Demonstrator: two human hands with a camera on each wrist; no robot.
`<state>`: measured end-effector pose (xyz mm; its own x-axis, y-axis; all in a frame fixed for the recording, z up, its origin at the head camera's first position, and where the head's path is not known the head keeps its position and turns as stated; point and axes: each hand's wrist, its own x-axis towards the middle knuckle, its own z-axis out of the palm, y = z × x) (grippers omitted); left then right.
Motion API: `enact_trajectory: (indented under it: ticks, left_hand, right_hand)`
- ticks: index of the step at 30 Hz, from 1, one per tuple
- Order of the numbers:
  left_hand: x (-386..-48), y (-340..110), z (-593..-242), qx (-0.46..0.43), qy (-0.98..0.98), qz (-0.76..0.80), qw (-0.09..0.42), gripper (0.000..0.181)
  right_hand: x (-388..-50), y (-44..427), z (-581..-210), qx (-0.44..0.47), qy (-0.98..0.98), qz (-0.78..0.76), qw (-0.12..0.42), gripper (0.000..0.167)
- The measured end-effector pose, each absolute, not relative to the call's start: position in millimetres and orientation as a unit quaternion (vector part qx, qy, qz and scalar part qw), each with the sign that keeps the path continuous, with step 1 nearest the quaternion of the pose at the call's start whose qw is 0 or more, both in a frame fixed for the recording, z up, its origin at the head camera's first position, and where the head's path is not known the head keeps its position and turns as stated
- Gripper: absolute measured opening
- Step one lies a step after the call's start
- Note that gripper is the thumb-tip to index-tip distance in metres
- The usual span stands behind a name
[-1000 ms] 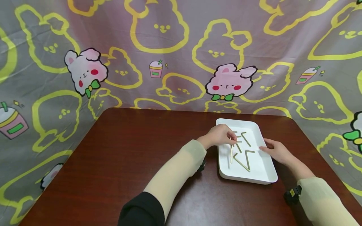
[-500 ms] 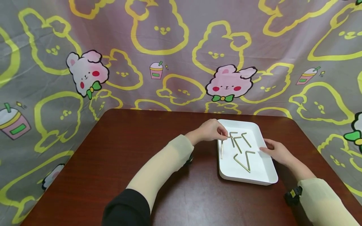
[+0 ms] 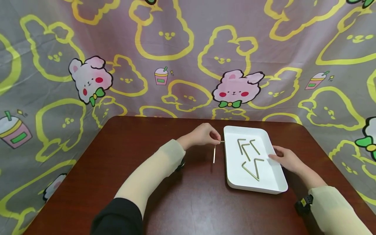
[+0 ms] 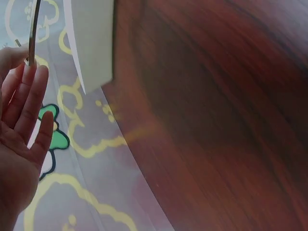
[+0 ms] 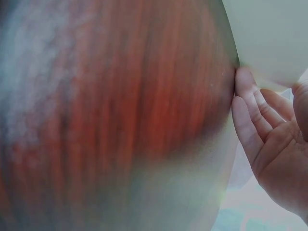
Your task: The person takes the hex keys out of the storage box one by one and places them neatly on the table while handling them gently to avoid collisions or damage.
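My left hand [image 3: 202, 134] pinches a bent metal rod [image 3: 214, 155] just outside the left wall of the white tray [image 3: 235, 176]; its long arm hangs down over the table. In the left wrist view the rod [image 4: 32, 33] sits between thumb and fingertips of the left hand [image 4: 21, 125]. My right hand [image 3: 288, 159] grips the tray's right wall, thumb on the inner side. The right wrist view shows the fingers of the right hand [image 5: 279, 139] against the tray's outer side [image 5: 269, 38]. Several L-shaped rods [image 3: 257, 169] lie in the tray.
The tray stands on the right part of a dark brown table [image 3: 141, 147]. A patterned cloth [image 3: 182, 65] with cartoon rabbits hangs behind the table and along its sides.
My left hand has moved left out of the tray, carrying the pinched rod past its left wall. The right hand has stayed at the right wall, and the tray has hardly moved.
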<state>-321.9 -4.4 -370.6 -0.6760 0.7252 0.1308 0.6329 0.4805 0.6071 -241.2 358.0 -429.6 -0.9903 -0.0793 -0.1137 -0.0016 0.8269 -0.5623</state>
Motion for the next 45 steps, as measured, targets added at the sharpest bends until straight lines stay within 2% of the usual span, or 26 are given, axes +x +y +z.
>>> enact_trajectory:
  ticks: [15, 24, 45]
  left_hand:
    - [-331.6, -71.7, -394.6, 0.354, 0.881, 0.308, 0.07, 0.004]
    - [-334.2, -104.5, -405.5, 0.308, 0.894, 0.312, 0.094, 0.005]
    - [-338.6, -145.1, -410.5, 0.257, 0.907, 0.315, 0.112, 0.005]
  right_hand:
    - [-240.5, 356.6, -429.3, -0.015, 0.953, -0.295, 0.067, 0.071]
    - [-239.7, 356.3, -428.5, -0.016, 0.954, -0.293, 0.069, 0.071]
    - [-240.4, 356.3, -428.5, -0.017, 0.954, -0.292, 0.067, 0.07]
